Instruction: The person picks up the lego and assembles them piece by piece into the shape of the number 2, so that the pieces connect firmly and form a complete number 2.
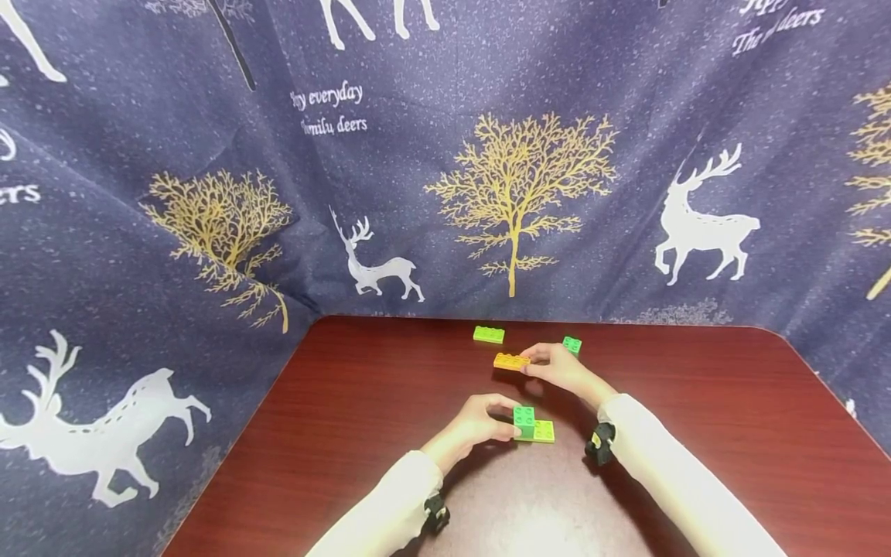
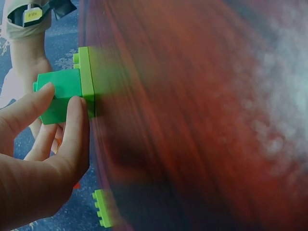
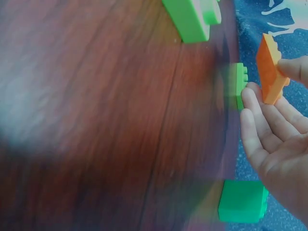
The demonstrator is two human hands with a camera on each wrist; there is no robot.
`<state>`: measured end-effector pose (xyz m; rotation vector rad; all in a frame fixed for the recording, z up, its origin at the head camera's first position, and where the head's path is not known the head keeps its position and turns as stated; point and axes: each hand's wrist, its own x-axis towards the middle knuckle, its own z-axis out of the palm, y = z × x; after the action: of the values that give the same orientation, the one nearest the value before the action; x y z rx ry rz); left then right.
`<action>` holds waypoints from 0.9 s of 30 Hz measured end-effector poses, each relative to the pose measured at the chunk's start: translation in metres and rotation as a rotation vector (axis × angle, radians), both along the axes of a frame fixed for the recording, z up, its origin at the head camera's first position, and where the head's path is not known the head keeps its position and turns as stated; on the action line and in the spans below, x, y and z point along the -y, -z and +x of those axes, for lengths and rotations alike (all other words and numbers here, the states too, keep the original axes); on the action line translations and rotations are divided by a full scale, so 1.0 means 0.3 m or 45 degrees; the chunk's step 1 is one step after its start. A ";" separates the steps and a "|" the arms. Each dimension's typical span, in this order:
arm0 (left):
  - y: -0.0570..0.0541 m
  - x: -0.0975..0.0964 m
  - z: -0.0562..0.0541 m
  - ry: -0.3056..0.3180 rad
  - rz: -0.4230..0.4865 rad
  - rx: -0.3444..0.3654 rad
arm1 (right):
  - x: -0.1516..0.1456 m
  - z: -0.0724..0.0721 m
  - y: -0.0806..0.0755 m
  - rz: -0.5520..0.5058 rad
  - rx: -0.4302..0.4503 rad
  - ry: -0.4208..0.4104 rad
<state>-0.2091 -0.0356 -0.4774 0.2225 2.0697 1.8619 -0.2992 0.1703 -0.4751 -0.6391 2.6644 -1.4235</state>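
Observation:
My left hand (image 1: 479, 420) grips a green square building block (image 1: 524, 418) between thumb and fingers. That block sits on one end of a flat lime-green building block (image 1: 544, 431), whose studs show at the right. In the left wrist view the green block (image 2: 60, 94) stands against the lime block (image 2: 86, 79). Farther back, my right hand (image 1: 562, 368) pinches a thin orange building block (image 1: 511, 361) by its right end. The right wrist view shows the orange block (image 3: 269, 70) raised off the table, thumb on its studded side.
A lime-green block (image 1: 489, 334) lies near the table's far edge. Another green block (image 1: 572, 345) is just behind my right hand. The red-brown table (image 1: 696, 402) meets a dark blue cloth (image 1: 390, 170) printed with deer and trees.

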 end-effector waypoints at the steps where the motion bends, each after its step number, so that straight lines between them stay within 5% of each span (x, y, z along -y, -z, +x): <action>1: 0.001 0.000 0.000 0.004 -0.002 -0.004 | -0.006 0.004 0.000 -0.005 0.003 0.001; 27: -0.004 0.005 0.002 0.000 0.005 -0.012 | -0.089 0.117 -0.016 -0.266 -0.066 -0.089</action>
<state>-0.2084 -0.0372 -0.4763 0.2323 2.0722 1.8685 -0.2642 0.1972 -0.4703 -0.7878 2.5228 -1.7024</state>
